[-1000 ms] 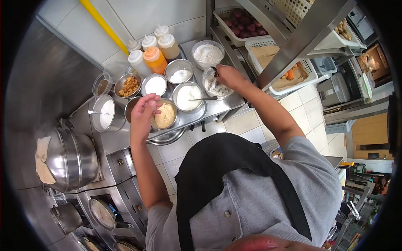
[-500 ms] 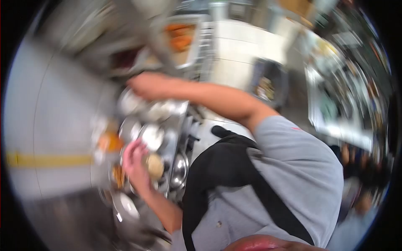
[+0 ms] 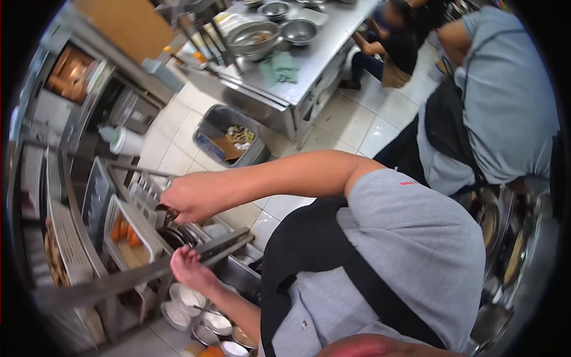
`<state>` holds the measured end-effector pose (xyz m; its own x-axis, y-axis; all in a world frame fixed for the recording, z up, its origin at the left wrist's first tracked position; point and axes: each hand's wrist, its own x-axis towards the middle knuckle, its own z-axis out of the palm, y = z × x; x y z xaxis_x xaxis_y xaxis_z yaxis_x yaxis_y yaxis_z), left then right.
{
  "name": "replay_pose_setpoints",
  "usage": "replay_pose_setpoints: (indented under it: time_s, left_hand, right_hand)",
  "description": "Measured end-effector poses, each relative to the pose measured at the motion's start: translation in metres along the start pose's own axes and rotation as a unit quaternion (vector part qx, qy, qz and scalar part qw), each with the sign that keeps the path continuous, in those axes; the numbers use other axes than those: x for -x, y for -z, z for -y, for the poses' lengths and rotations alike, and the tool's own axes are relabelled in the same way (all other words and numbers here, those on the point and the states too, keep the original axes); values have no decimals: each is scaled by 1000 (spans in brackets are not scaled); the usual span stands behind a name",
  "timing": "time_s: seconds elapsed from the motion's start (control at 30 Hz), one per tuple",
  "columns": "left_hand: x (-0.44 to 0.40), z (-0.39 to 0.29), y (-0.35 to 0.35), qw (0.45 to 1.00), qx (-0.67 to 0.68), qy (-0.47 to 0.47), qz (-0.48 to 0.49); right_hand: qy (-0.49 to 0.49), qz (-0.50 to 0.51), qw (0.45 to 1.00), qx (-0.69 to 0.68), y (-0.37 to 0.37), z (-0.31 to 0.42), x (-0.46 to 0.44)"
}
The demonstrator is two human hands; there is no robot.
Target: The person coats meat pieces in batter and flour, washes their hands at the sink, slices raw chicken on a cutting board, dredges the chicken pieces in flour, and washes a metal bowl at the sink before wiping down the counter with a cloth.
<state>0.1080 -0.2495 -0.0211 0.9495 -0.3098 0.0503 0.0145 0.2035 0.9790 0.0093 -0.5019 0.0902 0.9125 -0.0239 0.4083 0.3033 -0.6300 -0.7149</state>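
Note:
My right hand [image 3: 199,196] is closed round a small dark object that I cannot make out, above the wire racks and beside a white basket of orange vegetables [image 3: 125,232]. Lower down, my left hand [image 3: 193,271] has its fingers loosely bent and apart, with nothing visible in it. It is near a metal shelf bar [image 3: 134,278]. Below it stand bowls of white powder [image 3: 190,296] and a bowl of pale yellow powder [image 3: 244,336].
A grey bin [image 3: 229,137] with scraps stands on the tiled floor. Behind it is a steel table [image 3: 321,53] with metal bowls and a green cloth [image 3: 281,68]. One person [image 3: 392,47] crouches beyond; another in grey [image 3: 505,101] is close at the right.
The view has swung round from the counter toward the racks and room. My right hand has left the bowl of white powder for the racks. My left hand has moved away from the yellow powder bowl.

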Motion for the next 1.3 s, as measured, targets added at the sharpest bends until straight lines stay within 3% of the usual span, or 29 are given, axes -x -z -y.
replay_pose_setpoints:
  time_s: [0.1, 0.2, 0.27, 0.33, 0.4, 0.47, 0.53, 0.57, 0.63, 0.7, 0.77, 0.9, 1.13, 1.3]
  left_hand:
    - [-27, 75, -74, 973, -98, 161, 134]
    - [-25, 163, -171, 880, -149, 309, 329]
    - [-3, 210, -255, 811, -197, 306, 458]
    - [14, 283, -328, 768, -154, 214, 584]
    - [28, 360, -413, 741, -132, 381, 537]
    - [49, 389, -503, 733, -142, 462, 478]
    - [52, 466, -570, 766, -118, 482, 408]
    - [49, 492, -598, 787, -66, 493, 366]
    - [49, 528, -638, 825, 5, 508, 247]
    - [49, 549, -665, 851, 37, 506, 138]
    - [44, 561, -670, 860, 49, 496, 107]
    - [43, 567, -657, 872, 33, 474, 117]
    - [70, 551, -619, 899, -70, 392, 181]
    - [108, 513, -564, 873, -161, 359, 287]
  right_hand:
    - [-49, -93, 993, 63, 51, -32, 77]
    - [-135, -152, 978, 45, 101, -48, 153]
    - [-208, -186, 959, 56, 134, -55, 197]
    - [-279, -225, 930, 84, 154, -67, 241]
    - [-337, -270, 895, 109, 169, -79, 279]
    - [-371, -292, 873, 117, 183, -89, 311]
    - [-449, -352, 815, 103, 187, -106, 341]
    - [-457, -352, 810, 102, 191, -114, 349]
    - [-533, -372, 751, 117, 196, -124, 363]
    - [-537, -395, 735, 120, 193, -135, 374]
    - [-536, -442, 708, 129, 190, -140, 380]
    - [-597, -472, 643, 84, 186, -135, 390]
    - [-559, -563, 596, 123, 186, -126, 385]
    - [-521, -620, 564, 162, 206, -118, 386]
